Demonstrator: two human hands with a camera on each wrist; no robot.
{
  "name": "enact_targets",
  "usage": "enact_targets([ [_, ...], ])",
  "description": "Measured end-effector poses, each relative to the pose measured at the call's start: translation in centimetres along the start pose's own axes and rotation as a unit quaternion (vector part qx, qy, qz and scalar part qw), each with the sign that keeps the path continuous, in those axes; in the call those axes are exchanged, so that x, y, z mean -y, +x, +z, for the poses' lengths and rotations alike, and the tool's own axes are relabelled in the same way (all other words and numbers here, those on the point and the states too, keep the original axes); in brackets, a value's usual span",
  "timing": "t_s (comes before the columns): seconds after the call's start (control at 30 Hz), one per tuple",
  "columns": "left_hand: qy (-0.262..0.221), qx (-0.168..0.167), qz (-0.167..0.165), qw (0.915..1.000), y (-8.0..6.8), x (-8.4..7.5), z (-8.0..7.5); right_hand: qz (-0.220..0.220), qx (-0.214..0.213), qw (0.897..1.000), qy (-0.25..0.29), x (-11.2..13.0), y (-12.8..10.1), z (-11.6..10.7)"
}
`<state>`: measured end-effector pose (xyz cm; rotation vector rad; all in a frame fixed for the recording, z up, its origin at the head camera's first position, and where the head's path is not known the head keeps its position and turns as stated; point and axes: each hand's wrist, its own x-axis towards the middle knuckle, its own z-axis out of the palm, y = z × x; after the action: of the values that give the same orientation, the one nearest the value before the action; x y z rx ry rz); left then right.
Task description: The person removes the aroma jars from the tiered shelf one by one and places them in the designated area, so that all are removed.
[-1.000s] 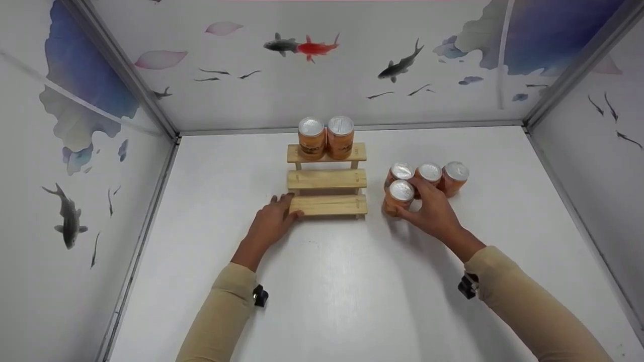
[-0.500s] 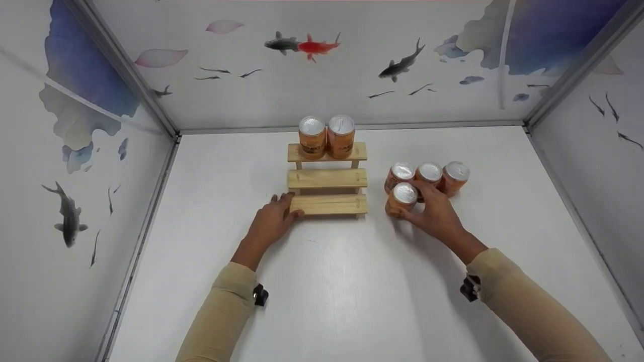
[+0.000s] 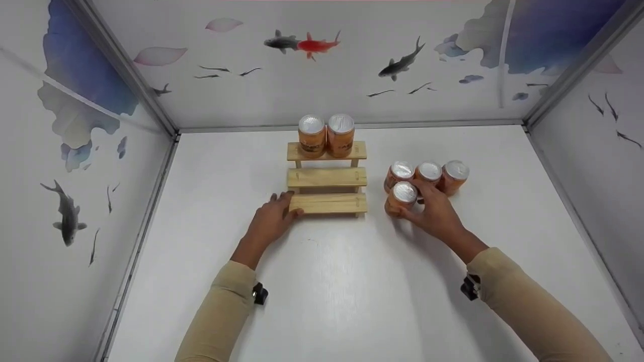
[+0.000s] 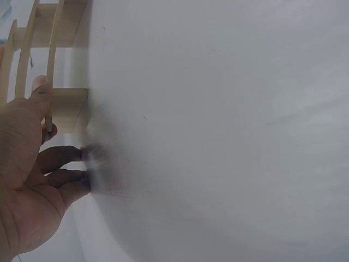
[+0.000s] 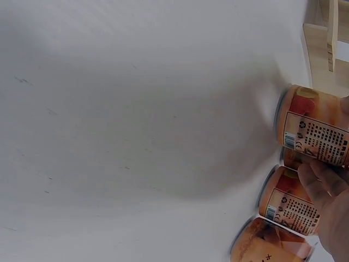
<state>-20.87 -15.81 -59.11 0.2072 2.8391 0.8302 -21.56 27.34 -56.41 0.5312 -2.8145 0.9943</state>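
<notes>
A small three-step wooden stand [image 3: 328,203] sits on the white table, two orange cans [image 3: 312,137] with silver lids side by side on its top step. At its lowest step's left end, my left hand [image 3: 271,221] pinches the board between thumb and index finger; the other fingers touch the table in the left wrist view. To the right of the stand, my right hand [image 3: 433,213] grips the front can [image 3: 401,199] between thumb and fingers. Just behind that can stands a row of three more cans [image 3: 454,177]. In the right wrist view the gripped can [image 5: 313,128] shows its printed label.
White walls [image 3: 322,95] printed with fish and leaves enclose the table on the back and both sides. The stand's middle step [image 3: 327,177] bears no can. A black wrist camera [image 3: 470,286] sits at each sleeve cuff.
The gripped front can has shifted slightly right and toward me with my right hand, mostly in the first half second. My left hand keeps its place on the stand.
</notes>
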Motion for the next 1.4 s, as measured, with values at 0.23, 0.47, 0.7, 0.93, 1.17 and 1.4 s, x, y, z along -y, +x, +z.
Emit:
enact_targets([
  [0.23,0.004,-0.004,0.012,0.9999,0.0,0.0,-0.2,0.009,0.008,1.0,-0.012,0.2,0.1,-0.2],
  [0.47,0.004,-0.006,0.014,0.9999,0.0,0.2,-0.1,0.004,0.006,0.999,-0.039,0.9,0.4,-0.6],
  [0.7,-0.004,-0.001,0.009,1.0,-0.1,0.1,-0.2,0.002,-0.011,0.997,-0.075,2.2,1.5,-1.5],
  [0.93,-0.012,-0.002,0.002,0.9999,0.0,0.2,0.1,-0.025,-0.036,0.994,-0.102,3.6,3.3,-2.0],
  [1.17,-0.009,-0.007,0.003,0.9999,0.0,0.0,0.1,-0.014,-0.027,0.997,-0.068,5.3,5.8,-2.1],
  [1.4,0.007,-0.012,0.014,0.9998,0.0,0.0,0.0,-0.032,-0.025,0.998,-0.055,7.1,8.3,-1.6],
])
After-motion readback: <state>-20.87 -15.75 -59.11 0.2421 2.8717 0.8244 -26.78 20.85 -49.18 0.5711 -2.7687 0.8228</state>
